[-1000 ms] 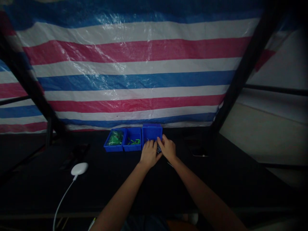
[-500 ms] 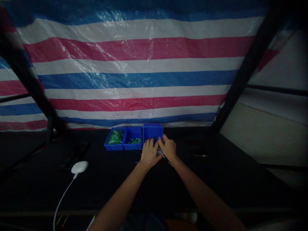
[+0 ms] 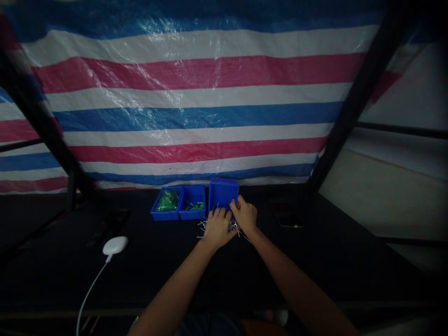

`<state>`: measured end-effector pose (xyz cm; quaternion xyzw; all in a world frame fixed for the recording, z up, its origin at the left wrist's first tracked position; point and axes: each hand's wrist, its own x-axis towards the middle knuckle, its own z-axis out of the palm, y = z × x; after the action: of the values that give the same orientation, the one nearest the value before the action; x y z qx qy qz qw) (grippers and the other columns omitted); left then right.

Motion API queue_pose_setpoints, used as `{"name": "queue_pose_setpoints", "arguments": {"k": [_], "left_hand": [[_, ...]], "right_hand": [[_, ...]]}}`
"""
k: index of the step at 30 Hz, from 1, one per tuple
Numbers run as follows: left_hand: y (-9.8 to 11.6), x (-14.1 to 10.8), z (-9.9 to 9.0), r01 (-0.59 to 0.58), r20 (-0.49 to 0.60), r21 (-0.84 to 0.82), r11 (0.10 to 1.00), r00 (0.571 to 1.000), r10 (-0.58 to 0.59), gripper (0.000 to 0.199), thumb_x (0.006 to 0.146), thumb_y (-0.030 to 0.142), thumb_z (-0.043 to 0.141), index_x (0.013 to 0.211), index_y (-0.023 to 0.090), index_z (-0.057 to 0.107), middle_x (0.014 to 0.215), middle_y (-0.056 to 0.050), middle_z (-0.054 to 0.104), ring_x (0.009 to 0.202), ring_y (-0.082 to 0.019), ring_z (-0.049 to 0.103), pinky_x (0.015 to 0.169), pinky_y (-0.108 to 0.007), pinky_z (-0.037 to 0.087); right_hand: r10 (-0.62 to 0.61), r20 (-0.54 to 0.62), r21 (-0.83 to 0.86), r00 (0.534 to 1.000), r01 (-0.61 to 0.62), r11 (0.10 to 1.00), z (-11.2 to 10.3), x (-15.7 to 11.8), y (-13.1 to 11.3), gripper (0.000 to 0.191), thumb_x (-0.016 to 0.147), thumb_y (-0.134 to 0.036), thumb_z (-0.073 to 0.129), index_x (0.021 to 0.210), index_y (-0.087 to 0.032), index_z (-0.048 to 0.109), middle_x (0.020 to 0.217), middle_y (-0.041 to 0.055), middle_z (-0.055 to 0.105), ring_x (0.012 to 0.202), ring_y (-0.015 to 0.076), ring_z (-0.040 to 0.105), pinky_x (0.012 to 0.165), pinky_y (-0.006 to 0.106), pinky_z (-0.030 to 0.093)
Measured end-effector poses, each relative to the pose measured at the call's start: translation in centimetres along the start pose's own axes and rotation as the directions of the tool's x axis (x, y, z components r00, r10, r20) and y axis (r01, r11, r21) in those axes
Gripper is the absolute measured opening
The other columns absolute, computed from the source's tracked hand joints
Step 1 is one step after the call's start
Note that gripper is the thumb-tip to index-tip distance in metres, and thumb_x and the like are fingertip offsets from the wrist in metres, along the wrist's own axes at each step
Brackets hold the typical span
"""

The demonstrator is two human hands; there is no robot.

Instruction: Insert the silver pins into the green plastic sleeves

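Note:
The right-hand blue bin (image 3: 224,191) is tilted, its open side towards me. Thin silvery sticks (image 3: 232,226) lie in a loose pile on the black table in front of it, partly under my hands. My left hand (image 3: 217,227) lies palm down over the pile with its fingers spread towards the bin's front edge. My right hand (image 3: 245,215) is at the bin's right front corner, thumb and fingers closed round the edge. A second blue bin (image 3: 192,215) holds small green pieces, and a third blue bin (image 3: 165,216) holds a clear bag with green contents.
A white rounded device (image 3: 115,245) with a white cable lies at the left of the black table (image 3: 168,266). Dark flat objects lie at the left and right. A striped sheet (image 3: 196,107) hangs behind, between dark frame posts.
My left hand has drawn back slightly towards me from the bin, and more of the sticks show around it. My right hand has barely moved.

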<state>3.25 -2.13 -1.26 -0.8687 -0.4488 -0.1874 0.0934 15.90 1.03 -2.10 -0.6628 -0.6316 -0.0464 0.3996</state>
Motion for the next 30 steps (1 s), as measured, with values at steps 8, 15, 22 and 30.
{"name": "queue_pose_setpoints", "arguments": {"k": [8, 15, 22, 30], "left_hand": [[-0.3, -0.2, 0.1, -0.021, -0.09, -0.071, 0.997, 0.996, 0.015, 0.076, 0.07, 0.061, 0.054, 0.13, 0.017, 0.036, 0.13, -0.016, 0.041, 0.117, -0.031, 0.039, 0.094, -0.046, 0.036], [-0.5, -0.1, 1.2, 0.008, -0.083, -0.079, 0.997, 0.996, -0.014, 0.093, 0.066, 0.068, 0.053, 0.136, 0.012, 0.027, 0.139, -0.022, 0.03, 0.128, -0.036, 0.029, 0.097, -0.051, 0.033], [-0.3, -0.3, 0.7, 0.031, -0.063, -0.046, 0.998, 0.997, -0.034, 0.079, 0.07, 0.069, 0.047, 0.127, 0.014, 0.041, 0.119, -0.017, 0.048, 0.106, -0.032, 0.046, 0.089, -0.047, 0.037], [-0.5, -0.2, 0.9, 0.002, -0.08, -0.069, 0.998, 0.997, -0.007, 0.086, 0.068, 0.071, 0.046, 0.129, 0.012, 0.037, 0.132, -0.02, 0.039, 0.119, -0.033, 0.036, 0.096, -0.048, 0.032]], "right_hand": [[-0.039, -0.023, -0.012, 0.999, 0.039, 0.999, 0.0, -0.1, 0.1, 0.027, 0.088, -0.035, 0.04, 0.081, -0.018, 0.059, 0.057, -0.0001, 0.06, 0.047, 0.0094, 0.051, 0.049, 0.021, 0.022], [-0.104, -0.04, -0.044, 0.994, 0.102, 0.994, 0.2, -0.1, 0.3, 0.033, 0.089, -0.04, 0.038, 0.089, -0.016, 0.061, 0.064, 0.0043, 0.065, 0.053, 0.0115, 0.057, 0.051, 0.021, 0.026], [-0.107, -0.047, -0.024, 0.993, 0.106, 0.994, 0.0, -0.1, 0.3, 0.034, 0.091, -0.04, 0.036, 0.089, -0.016, 0.061, 0.066, 0.0052, 0.066, 0.056, 0.0125, 0.058, 0.053, 0.022, 0.028], [-0.097, -0.068, -0.03, 0.993, 0.095, 0.995, 0.1, -0.2, 0.3, 0.035, 0.091, -0.04, 0.036, 0.091, -0.016, 0.061, 0.066, 0.0053, 0.066, 0.056, 0.0124, 0.058, 0.053, 0.022, 0.028]]}}
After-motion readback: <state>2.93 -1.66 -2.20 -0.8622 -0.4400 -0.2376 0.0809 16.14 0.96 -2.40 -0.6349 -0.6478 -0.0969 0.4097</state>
